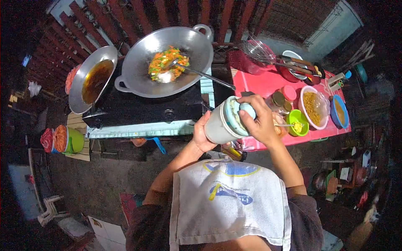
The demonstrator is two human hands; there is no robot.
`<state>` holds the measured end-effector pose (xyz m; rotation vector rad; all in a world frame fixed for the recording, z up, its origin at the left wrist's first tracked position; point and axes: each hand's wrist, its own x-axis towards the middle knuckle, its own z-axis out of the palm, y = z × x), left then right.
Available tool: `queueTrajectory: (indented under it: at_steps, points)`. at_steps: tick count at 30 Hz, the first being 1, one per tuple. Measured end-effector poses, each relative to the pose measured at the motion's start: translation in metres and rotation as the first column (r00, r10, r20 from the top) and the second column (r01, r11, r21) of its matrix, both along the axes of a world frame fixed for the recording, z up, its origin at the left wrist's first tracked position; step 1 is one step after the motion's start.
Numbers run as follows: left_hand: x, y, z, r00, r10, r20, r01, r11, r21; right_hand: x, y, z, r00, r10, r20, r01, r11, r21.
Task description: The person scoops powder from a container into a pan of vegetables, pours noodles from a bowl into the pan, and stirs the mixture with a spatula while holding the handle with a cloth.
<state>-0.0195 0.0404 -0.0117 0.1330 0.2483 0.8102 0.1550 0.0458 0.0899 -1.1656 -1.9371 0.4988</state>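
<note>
My left hand (203,134) is wrapped around the side of a whitish plastic jar (217,125), which is tilted over in front of my body. The fingers of my right hand (259,119) are closed on the round knob of its pale blue-green lid (231,112). The lid sits at the jar's mouth. Beyond my hands, a large wok (140,56) stands on the black stove (146,104). Chopped orange and green vegetables (167,60) lie in the wok with a white heap on them. A metal ladle (205,75) rests in it, its handle over the rim.
Left of the wok, a tilted pan (112,56) holds brown oil. On the red-covered table (251,88) at right are a lime green bowl (293,130), a pink-rimmed bowl of yellowish food (310,109), a blue bowl (340,112), several jars and a whisk (257,49).
</note>
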Motion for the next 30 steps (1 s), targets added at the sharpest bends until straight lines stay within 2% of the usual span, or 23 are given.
queueTrajectory:
  at_steps: [4,10,14,16,17,18,20,22,23,24,26,27,28,29,30]
  points:
    - [0.018,-0.004,-0.003,0.997,-0.079,0.019,0.078,0.997,0.021,0.018,-0.004,-0.009,0.999,-0.049,0.018,0.049,0.999,0.007]
    - [0.042,-0.007,0.002,0.993,-0.081,-0.088,0.085,0.996,0.035,0.042,-0.010,-0.018,0.997,-0.080,-0.020,0.080,0.997,-0.001]
    - [0.064,-0.018,0.009,0.975,-0.023,-0.223,0.021,1.000,-0.014,0.061,-0.015,-0.030,0.996,-0.084,-0.027,0.084,0.996,0.012]
    - [0.078,-0.022,0.008,0.964,-0.034,-0.264,0.033,0.999,-0.009,0.071,-0.017,-0.040,0.996,-0.090,0.011,0.090,0.995,-0.035]
    - [0.087,-0.025,0.007,0.965,0.013,-0.263,-0.017,1.000,-0.015,0.076,-0.019,-0.042,0.995,-0.097,0.010,0.098,0.991,-0.090]
    - [0.096,-0.027,0.006,0.963,0.060,-0.261,-0.068,0.997,-0.021,0.083,-0.018,-0.041,0.984,-0.111,0.142,0.115,0.993,-0.023]
    - [0.109,-0.024,0.009,0.960,0.063,-0.273,-0.082,0.995,-0.060,0.098,-0.018,-0.032,0.996,-0.080,0.028,0.083,0.990,-0.112]
    - [0.121,-0.006,0.014,0.991,-0.002,-0.135,0.017,0.993,0.114,0.115,-0.014,-0.009,0.999,-0.020,-0.031,0.013,0.972,-0.234]
    - [0.134,0.001,0.023,0.983,0.035,-0.181,-0.009,0.990,0.142,0.127,-0.006,-0.007,0.996,-0.023,-0.089,-0.003,0.958,-0.286]
    - [0.140,0.008,0.028,0.997,-0.013,-0.074,0.023,0.990,0.139,0.139,0.003,-0.002,0.992,-0.036,-0.123,0.008,0.974,-0.225]
    - [0.157,0.021,0.038,0.996,0.017,-0.091,-0.007,0.994,0.105,0.164,0.026,-0.001,0.957,-0.079,-0.279,-0.011,0.952,-0.307]
    - [0.164,0.026,0.038,0.993,0.036,-0.108,-0.022,0.991,0.134,0.177,0.040,0.003,0.972,-0.112,-0.206,0.065,0.973,-0.222]
    - [0.170,0.022,0.049,0.941,0.133,-0.310,-0.085,0.983,0.165,0.190,0.054,0.007,0.980,-0.148,-0.136,0.131,0.983,-0.128]
    - [0.169,0.017,0.044,0.924,0.126,-0.362,-0.061,0.981,0.186,0.200,0.068,0.004,0.968,-0.229,-0.101,0.220,0.971,-0.087]
    - [0.164,0.011,0.034,0.903,0.120,-0.413,-0.036,0.978,0.204,0.212,0.087,-0.008,0.951,-0.309,-0.019,0.309,0.950,0.038]
